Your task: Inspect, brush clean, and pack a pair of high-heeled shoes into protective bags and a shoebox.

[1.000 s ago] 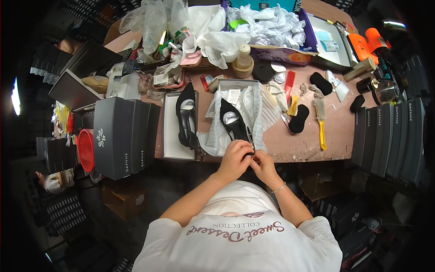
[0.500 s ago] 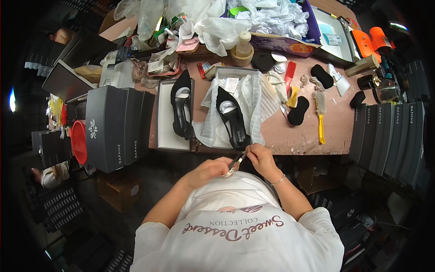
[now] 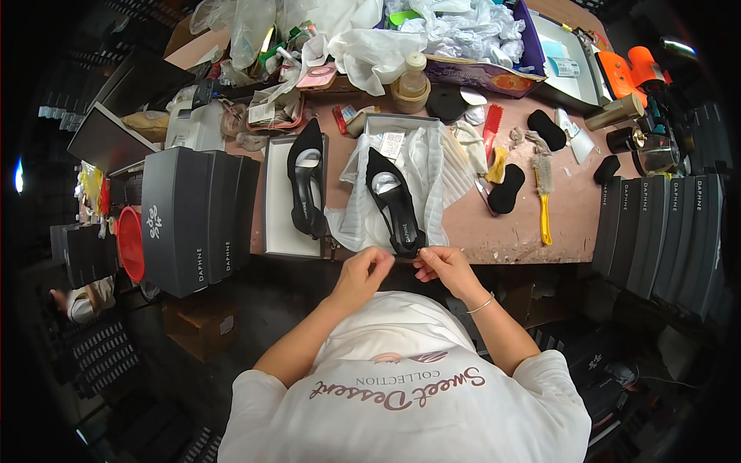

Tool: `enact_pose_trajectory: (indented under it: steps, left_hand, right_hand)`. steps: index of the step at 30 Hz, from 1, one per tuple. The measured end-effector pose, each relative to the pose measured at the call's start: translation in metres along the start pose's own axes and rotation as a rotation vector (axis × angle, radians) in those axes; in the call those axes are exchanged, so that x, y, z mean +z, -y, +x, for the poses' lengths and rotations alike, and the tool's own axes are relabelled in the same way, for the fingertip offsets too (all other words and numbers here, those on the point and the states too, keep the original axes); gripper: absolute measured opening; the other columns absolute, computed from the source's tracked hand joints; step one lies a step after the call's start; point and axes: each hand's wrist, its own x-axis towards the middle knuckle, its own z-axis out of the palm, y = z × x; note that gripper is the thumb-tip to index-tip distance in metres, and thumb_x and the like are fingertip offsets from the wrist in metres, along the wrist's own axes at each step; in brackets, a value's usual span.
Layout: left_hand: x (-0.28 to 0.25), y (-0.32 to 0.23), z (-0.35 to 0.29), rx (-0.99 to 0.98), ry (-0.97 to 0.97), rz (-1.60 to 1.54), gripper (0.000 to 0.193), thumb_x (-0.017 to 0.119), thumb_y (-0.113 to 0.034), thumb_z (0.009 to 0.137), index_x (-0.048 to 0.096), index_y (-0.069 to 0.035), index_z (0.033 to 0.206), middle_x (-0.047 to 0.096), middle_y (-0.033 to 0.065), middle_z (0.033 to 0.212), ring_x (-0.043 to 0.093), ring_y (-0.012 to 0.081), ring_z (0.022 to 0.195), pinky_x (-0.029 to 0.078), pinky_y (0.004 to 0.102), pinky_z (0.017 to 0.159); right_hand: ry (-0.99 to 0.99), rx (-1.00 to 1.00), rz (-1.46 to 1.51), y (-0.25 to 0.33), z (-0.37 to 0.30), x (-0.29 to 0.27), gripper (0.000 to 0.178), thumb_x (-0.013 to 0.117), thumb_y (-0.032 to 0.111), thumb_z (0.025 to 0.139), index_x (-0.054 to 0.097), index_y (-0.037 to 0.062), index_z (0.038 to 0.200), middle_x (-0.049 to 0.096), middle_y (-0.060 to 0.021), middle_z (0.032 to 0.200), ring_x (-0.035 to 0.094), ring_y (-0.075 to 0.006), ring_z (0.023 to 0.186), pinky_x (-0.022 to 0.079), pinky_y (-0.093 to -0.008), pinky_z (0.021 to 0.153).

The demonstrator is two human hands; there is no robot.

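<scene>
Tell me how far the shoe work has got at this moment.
One black pump already lies in the white box lid. The second black pump lies on white tissue paper, toe toward the person. The left hand and right hand meet at that toe, fingers pinched; what they pinch is too small to tell. This shoe is not yet wrapped or boxed.

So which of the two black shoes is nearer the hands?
The black shoe on white tissue paper; its tip almost meets the right hand. The other shoe lies in the open box, farther left.
</scene>
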Motion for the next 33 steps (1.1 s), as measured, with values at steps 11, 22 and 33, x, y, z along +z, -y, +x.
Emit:
enact_pose_trajectory:
  steps: [11,22,33]
  left_hand:
    - [0.028,0.022,0.017,-0.217,0.166,-0.209,0.024,0.062,-0.025,0.094,0.063,-0.001,0.093,0.063,0.0080,0.086,0.055,0.0129,0.078,0.045,0.0299,0.072]
    - [0.027,0.017,0.019,-0.347,0.336,-0.719,0.026,0.058,-0.027,0.098,0.067,-0.002,0.096,0.063,0.0006,0.087,0.057,0.0087,0.078,0.047,0.0253,0.075]
    - [0.031,-0.005,0.020,0.553,-0.161,0.511,0.011,0.071,-0.010,0.076,0.063,-0.007,0.082,0.052,0.0072,0.072,0.060,0.0244,0.063,0.049,0.0367,0.056]
  right_hand:
    - [-0.029,0.032,-0.187,0.019,0.004,0.002,0.043,0.061,0.040,0.095,0.066,-0.0017,0.086,0.065,-0.0058,0.075,0.063,-0.0103,0.062,0.053,-0.0228,0.059]
    - [0.043,0.137,0.039,0.008,0.009,-0.009,0.027,0.058,0.027,0.098,0.065,0.0012,0.094,0.067,-0.0057,0.086,0.063,-0.0114,0.068,0.056,-0.0258,0.064]
    - [-0.231,-0.641,-0.649,0.014,-0.011,0.001,0.007,0.063,0.001,0.089,0.065,-0.0044,0.093,0.066,-0.0089,0.086,0.064,-0.0147,0.073,0.053,-0.0264,0.065]
